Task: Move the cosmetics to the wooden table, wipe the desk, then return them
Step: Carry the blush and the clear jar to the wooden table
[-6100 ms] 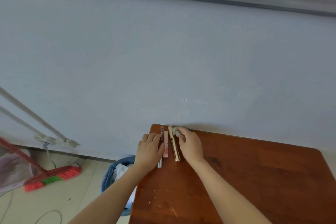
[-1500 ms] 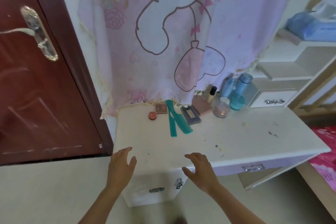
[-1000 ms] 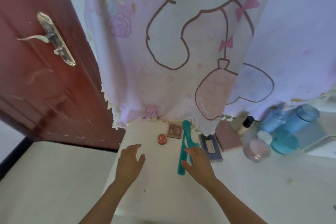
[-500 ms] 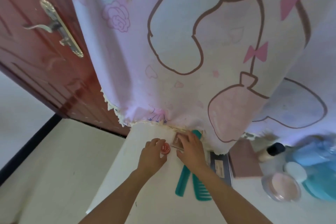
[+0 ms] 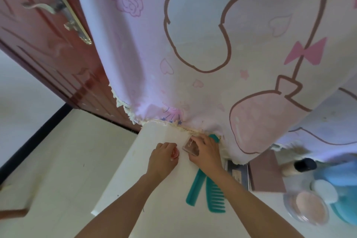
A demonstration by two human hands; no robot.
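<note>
Cosmetics (image 5: 306, 206) line the far edge of the white tabletop (image 5: 173, 218) under a pink curtain (image 5: 202, 44). Two teal combs (image 5: 215, 195) lie below the right hand (image 5: 207, 152), which pinches a brown compact (image 5: 191, 146) near the far left corner; the left hand (image 5: 162, 160) curls its fingers round a small red tin (image 5: 175, 153) beside it.

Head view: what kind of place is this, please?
Probably a bedroom dressing corner. The white desk holds a round clear powder jar and teal plastic combs; the left hand grips a small red tin, the right hand a brown rectangular compact. A pink cartoon curtain hangs behind.
</note>
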